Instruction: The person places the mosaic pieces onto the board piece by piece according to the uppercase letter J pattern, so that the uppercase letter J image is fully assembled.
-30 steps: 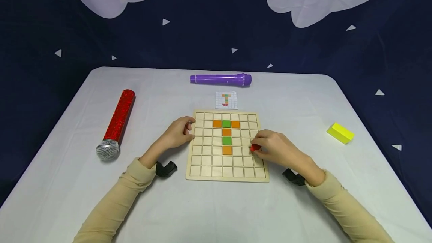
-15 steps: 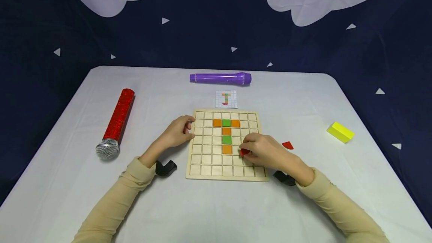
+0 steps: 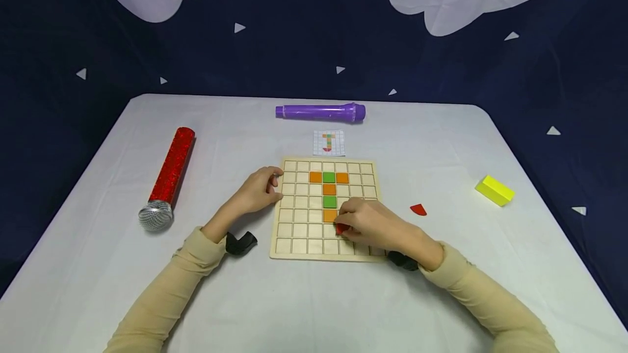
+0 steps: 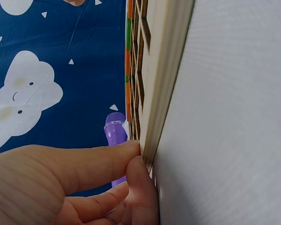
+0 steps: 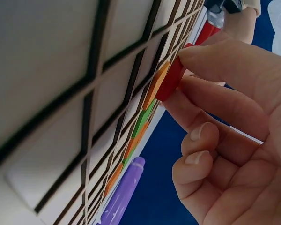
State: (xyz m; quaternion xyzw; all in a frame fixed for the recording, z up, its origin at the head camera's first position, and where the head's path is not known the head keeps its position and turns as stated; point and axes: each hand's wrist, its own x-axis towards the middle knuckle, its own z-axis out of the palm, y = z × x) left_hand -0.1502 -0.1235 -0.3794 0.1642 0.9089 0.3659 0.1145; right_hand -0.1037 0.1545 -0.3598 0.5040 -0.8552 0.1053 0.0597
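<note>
A square wooden grid board [image 3: 299, 231] lies on the white table, with a T-shaped run of orange and green square tiles [image 3: 330, 202] set in its cells. Thumb and index finger of my right hand [image 3: 373, 225] pinch a small red tile [image 5: 171, 79], held just right of and below the lowest orange tile [image 3: 330, 215]. The other fingers of that hand are curled in. At the board's left edge, my left hand [image 3: 255, 192] touches the rim with thumb and index finger spread apart. The hand partly covers the board's right-hand cells.
A second red tile [image 3: 418, 210] with a curved side lies right of the board. Behind the board is a printed pattern card [image 3: 319, 148], then a purple microphone [image 3: 319, 113]. A red microphone [image 3: 171, 173] lies at left, a yellow block [image 3: 494, 190] at right.
My right hand has moved left across the board with the red tile, from the right edge to near the column of tiles. The other red tile has come into view. My left hand stays put.
</note>
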